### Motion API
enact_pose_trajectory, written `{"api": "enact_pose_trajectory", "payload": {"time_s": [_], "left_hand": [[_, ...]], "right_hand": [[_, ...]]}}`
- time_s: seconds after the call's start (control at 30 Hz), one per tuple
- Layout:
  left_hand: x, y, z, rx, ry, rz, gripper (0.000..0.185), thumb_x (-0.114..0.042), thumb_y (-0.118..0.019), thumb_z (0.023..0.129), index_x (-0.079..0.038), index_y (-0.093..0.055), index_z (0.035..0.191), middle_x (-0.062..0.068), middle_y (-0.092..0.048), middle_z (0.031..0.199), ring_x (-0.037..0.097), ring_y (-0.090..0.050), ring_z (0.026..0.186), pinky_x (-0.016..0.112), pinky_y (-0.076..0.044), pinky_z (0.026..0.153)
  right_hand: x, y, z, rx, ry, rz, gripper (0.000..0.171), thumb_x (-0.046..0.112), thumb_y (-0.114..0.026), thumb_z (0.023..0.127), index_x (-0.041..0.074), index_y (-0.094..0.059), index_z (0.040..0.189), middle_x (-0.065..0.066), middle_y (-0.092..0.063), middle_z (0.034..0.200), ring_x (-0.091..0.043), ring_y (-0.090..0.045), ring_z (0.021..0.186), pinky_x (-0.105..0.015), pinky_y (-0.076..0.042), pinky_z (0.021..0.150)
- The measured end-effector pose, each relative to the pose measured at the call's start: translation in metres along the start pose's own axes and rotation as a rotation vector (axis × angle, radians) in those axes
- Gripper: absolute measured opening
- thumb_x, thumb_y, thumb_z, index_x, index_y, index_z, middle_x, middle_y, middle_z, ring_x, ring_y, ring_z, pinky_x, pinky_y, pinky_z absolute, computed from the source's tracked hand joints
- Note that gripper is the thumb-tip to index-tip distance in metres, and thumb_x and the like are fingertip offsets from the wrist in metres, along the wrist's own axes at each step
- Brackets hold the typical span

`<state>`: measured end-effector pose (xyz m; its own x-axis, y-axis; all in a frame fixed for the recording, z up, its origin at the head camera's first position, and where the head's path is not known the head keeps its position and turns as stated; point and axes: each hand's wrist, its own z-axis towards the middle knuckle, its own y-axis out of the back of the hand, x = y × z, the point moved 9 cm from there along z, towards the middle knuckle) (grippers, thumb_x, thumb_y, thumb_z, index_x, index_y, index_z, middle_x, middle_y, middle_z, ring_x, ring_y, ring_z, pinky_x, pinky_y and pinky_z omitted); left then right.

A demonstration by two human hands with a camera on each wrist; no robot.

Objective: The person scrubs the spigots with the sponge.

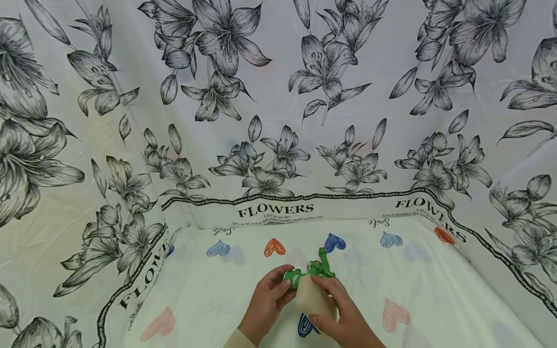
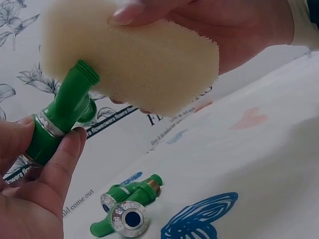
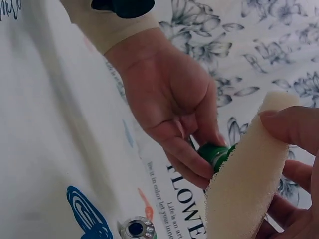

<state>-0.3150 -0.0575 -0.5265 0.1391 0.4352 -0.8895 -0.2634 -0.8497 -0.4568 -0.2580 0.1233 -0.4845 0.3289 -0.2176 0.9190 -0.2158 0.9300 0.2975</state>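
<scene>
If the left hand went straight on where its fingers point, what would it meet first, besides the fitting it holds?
Probably the beige sponge in the right hand; the green fitting looks close to it, perhaps touching, but depth is unclear.

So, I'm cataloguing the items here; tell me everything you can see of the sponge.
The sponge is a thick, cream-coloured block with a porous, foam-like surface and slightly ragged edges. The right hand holds it up at a tilt over the white sheet, thumb and fingers on opposite sides. It is close beside the green fitting in the left hand; whether the fitting's threaded end touches it is hard to tell.
</scene>
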Motion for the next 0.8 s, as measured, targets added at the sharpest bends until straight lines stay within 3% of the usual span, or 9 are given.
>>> {"api": "enact_pose_trajectory", "payload": {"time_s": [0.2,0.37,0.53,0.67,0.8], "left_hand": [[0.002,0.001,0.001,-0.002,-0.001,-0.006,0.035,0.001,-0.062,0.109,0.002,-0.062,0.145,0.027,-0.057,0.145,0.027,-0.068,0.121,0.041,-0.058,0.103],[0.003,0.000,0.001,-0.005,0.017,0.010,0.035,0.001,-0.060,0.111,0.001,-0.062,0.146,0.028,-0.056,0.148,0.031,-0.068,0.125,0.043,-0.057,0.104],[0.003,-0.003,0.000,-0.001,0.049,0.007,0.035,0.001,-0.060,0.111,0.000,-0.062,0.146,0.024,-0.060,0.146,0.034,-0.067,0.127,0.044,-0.056,0.104],[0.006,-0.006,-0.002,0.004,0.073,0.005,0.035,0.000,-0.062,0.110,0.000,-0.063,0.145,0.021,-0.062,0.144,0.036,-0.068,0.127,0.044,-0.057,0.104],[0.009,-0.009,-0.003,0.014,0.085,0.014,0.033,-0.001,-0.063,0.110,0.000,-0.063,0.143,0.021,-0.060,0.145,0.036,-0.067,0.127,0.044,-0.057,0.104]], "right_hand": [[0.003,0.002,-0.001,-0.021,0.055,-0.015,0.067,0.021,-0.083,0.100,0.025,-0.053,0.159,-0.005,-0.052,0.149,-0.022,-0.052,0.129,-0.032,-0.053,0.100],[-0.003,0.006,0.000,-0.029,0.013,-0.008,0.068,0.022,-0.083,0.100,0.025,-0.052,0.160,-0.005,-0.053,0.147,-0.022,-0.053,0.129,-0.034,-0.054,0.101],[-0.013,0.016,0.001,-0.130,-0.081,-0.030,0.069,0.027,-0.088,0.095,0.030,-0.056,0.156,0.001,-0.054,0.145,-0.028,-0.053,0.128,-0.048,-0.052,0.104],[-0.015,0.025,0.002,-0.218,-0.059,-0.099,0.072,0.024,-0.090,0.092,0.028,-0.057,0.156,-0.001,-0.054,0.144,-0.031,-0.054,0.128,-0.065,-0.052,0.105],[-0.018,0.030,0.004,-0.242,-0.020,-0.165,0.073,0.019,-0.091,0.091,0.023,-0.056,0.156,-0.004,-0.054,0.144,-0.032,-0.055,0.127,-0.065,-0.054,0.104]]}}
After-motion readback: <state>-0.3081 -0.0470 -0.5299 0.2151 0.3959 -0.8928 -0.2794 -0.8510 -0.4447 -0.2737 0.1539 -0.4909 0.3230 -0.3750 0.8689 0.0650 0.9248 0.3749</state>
